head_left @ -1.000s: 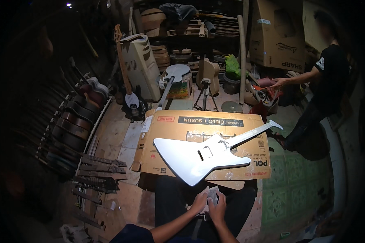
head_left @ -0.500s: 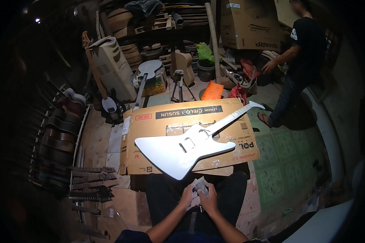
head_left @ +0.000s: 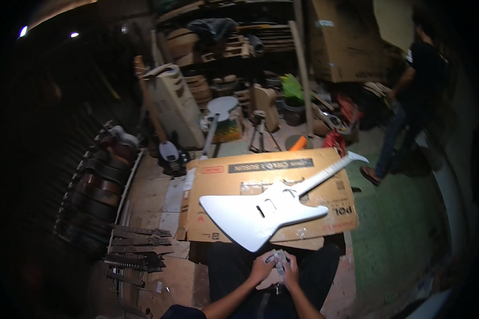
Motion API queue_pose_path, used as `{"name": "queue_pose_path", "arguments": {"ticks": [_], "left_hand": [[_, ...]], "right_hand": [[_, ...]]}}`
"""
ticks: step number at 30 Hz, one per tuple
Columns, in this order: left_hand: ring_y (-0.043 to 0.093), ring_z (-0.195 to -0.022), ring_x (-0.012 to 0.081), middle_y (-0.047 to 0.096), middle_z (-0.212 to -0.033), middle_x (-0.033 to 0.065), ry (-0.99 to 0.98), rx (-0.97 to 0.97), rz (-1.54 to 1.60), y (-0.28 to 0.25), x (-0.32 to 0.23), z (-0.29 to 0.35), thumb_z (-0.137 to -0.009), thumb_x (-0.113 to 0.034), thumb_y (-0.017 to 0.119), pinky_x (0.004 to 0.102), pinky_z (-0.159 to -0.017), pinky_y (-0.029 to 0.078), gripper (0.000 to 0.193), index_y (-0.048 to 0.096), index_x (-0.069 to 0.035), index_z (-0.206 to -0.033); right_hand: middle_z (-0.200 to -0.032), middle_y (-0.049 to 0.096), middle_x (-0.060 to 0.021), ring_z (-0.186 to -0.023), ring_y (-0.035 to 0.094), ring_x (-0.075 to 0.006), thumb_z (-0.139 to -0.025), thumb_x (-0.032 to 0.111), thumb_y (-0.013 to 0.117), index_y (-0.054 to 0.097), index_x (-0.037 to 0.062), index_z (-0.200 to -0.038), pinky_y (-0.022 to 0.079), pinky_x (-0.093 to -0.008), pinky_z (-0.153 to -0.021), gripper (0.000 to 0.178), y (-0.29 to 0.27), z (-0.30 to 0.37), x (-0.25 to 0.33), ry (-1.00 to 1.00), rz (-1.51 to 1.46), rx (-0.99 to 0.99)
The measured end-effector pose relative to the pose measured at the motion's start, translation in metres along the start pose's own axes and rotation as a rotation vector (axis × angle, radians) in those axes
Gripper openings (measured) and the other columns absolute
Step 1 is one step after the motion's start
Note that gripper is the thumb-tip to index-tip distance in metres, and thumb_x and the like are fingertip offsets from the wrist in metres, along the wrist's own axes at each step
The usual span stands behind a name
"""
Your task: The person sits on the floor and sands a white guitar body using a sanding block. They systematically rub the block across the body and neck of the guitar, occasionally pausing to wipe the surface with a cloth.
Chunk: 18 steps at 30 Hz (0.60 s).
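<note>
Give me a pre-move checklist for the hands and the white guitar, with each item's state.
1. Both hands on the small pale piece: ok, left hand and right hand meet around it.
2. What the piece is: cannot tell.
3. White guitar lying flat on the cardboard box: ok.
4. Guitar top free of objects: ok.
5. Other person away from the guitar: ok, standing far right.
</note>
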<state>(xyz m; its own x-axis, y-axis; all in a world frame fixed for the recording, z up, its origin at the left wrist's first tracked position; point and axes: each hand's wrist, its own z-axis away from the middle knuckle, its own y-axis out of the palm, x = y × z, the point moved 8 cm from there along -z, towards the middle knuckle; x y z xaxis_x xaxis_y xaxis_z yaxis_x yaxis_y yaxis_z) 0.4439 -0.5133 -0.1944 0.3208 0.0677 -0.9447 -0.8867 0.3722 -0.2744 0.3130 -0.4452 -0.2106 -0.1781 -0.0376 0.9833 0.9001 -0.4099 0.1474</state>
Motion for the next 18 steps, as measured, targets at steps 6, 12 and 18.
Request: {"name": "queue_pose_path", "arguments": {"ticks": [6, 12, 18], "left_hand": [[0.072, -0.100, 0.0230, 0.075, -0.111, 0.0161, -0.088, -0.006, -0.041, -0.008, 0.039, -0.004, -0.087, -0.033, 0.079, 0.0333, -0.089, 0.055, 0.052, 0.067, 0.000, -0.125], [0.072, -0.099, 0.0212, 0.075, -0.112, 0.0137, -0.095, -0.004, -0.021, -0.008, 0.029, -0.001, -0.087, -0.030, 0.078, 0.0324, -0.089, 0.055, 0.047, 0.068, -0.004, -0.126], [0.071, -0.098, 0.0157, 0.076, -0.110, 0.0095, -0.115, 0.051, -0.044, -0.010, 0.033, 0.000, -0.087, -0.022, 0.077, 0.0303, -0.089, 0.055, 0.036, 0.073, -0.005, -0.119]], "right_hand": [[-0.122, 0.061, -0.0135, -0.112, 0.058, -0.0194, -0.095, 0.022, 0.070, 0.051, 0.0001, -0.134, 0.048, -0.0347, -0.099, 0.049, 0.003, -0.003, -0.022, -0.069, 0.144, 0.126], [-0.122, 0.062, -0.0148, -0.113, 0.059, -0.0212, -0.089, 0.019, 0.076, 0.053, -0.0007, -0.130, 0.048, -0.0365, -0.099, 0.050, -0.001, -0.008, -0.033, -0.013, 0.214, 0.187], [-0.124, 0.057, -0.0201, -0.122, 0.053, -0.0345, -0.081, 0.020, 0.082, 0.060, 0.0015, -0.123, 0.042, -0.0426, -0.106, 0.051, -0.007, -0.007, -0.040, -0.087, 0.352, 0.182]]}}
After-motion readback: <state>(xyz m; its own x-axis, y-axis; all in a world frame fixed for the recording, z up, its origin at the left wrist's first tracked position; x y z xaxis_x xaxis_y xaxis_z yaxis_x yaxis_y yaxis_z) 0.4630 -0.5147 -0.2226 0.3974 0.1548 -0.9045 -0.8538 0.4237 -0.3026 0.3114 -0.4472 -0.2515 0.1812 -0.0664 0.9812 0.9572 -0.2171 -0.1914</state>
